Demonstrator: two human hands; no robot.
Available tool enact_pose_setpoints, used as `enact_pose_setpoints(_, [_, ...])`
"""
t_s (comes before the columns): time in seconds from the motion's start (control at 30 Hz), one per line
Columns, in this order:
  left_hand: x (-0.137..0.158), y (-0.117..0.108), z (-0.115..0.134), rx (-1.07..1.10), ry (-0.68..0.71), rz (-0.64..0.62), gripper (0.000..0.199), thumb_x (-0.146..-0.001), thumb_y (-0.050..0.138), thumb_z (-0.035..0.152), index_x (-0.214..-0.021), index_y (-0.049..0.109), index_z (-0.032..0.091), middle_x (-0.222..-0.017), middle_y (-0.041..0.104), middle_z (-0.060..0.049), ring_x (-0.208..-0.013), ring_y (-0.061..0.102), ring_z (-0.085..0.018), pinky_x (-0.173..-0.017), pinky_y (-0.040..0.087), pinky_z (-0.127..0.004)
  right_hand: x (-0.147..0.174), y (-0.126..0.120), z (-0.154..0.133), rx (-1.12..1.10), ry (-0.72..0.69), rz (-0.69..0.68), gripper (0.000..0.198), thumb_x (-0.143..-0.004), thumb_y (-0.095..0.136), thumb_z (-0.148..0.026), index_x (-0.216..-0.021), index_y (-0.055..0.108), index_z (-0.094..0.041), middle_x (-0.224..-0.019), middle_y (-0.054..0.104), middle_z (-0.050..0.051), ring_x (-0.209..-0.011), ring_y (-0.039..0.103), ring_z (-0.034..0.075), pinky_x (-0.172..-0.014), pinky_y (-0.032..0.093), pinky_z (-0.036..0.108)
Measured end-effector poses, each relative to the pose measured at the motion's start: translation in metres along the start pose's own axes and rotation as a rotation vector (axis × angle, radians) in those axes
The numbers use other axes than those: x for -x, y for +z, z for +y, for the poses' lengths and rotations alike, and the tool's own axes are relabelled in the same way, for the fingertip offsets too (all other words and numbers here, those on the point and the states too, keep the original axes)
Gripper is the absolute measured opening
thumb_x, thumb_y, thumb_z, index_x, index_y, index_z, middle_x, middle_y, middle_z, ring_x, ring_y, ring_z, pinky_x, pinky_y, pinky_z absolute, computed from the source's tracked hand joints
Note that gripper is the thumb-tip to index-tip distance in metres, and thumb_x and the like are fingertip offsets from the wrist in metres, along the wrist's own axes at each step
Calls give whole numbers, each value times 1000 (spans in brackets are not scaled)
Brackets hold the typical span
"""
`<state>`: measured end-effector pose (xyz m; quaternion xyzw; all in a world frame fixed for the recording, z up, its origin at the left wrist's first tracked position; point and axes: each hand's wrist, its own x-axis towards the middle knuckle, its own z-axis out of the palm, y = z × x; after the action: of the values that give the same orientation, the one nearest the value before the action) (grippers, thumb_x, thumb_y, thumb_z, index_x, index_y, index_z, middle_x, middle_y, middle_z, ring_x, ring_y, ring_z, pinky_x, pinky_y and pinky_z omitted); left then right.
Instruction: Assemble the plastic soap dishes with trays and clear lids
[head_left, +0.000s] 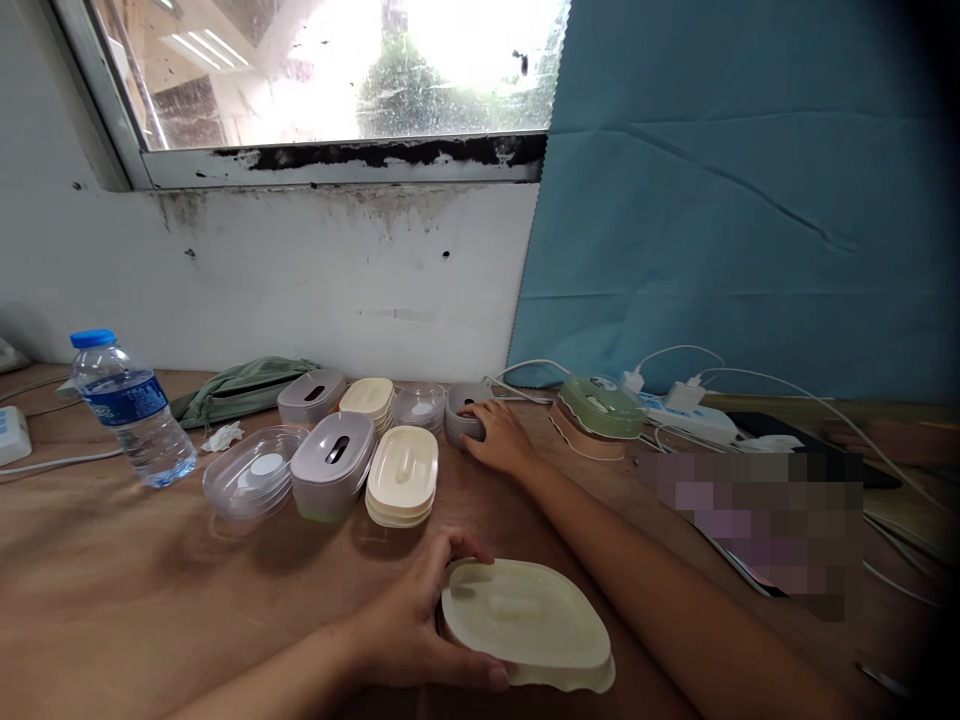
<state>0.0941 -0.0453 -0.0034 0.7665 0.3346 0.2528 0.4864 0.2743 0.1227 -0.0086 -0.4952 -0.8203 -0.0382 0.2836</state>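
Observation:
My left hand [424, 620] grips the near end of an oval cream lid [525, 615] with a wavy edge, thumb at the front and fingers behind. What lies under this lid is mostly hidden. Farther back, my right hand [501, 432] curls over a grey-mauve slotted box [459, 428], its fingers at the top and side. Left of that box are a stack of cream lids [403, 470], a second cream stack [367, 397] and clear plastic tubs [418, 407]. Two more slotted mauve boxes [334, 465] stand beyond these, beside other clear tubs [251, 475].
A water bottle [131, 410] stands at the left, near a green pouch [247, 387] and a crumpled tissue [223, 437]. To the right are a green lidded container [602, 407], a power strip [697, 420] and loose cables. A white wall bounds the wooden table [97, 590].

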Motion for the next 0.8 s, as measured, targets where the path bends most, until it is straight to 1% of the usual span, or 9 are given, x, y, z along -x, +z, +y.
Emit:
enact_pose_setpoints(0.43, [0,0,0,-23,6,5,66,-56,73,36,-110,36,21,-109,44,-5,-99,44,-20,-86,38,-31,1,0,2,23,12,-1,38,-70,57,-27,-108,53,-22,-102,55,6,-101,42,23,-88,32,34])
enact_pose_setpoints(0.63, [0,0,0,-19,1,-2,67,-57,73,36,-110,36,21,-109,44,-5,-99,44,-20,-85,39,-32,1,0,-1,51,0,-28,43,-70,57,-28,-113,51,-24,-104,54,6,-102,42,24,-90,31,35])
enact_pose_setpoints(0.8, [0,0,0,-13,9,-2,67,-57,73,35,-110,36,20,-110,43,-6,-101,44,-21,-86,38,-32,1,1,-3,71,-4,-44,44,-71,56,-28,-114,51,-24,-105,54,7,-102,42,24,-91,29,35])
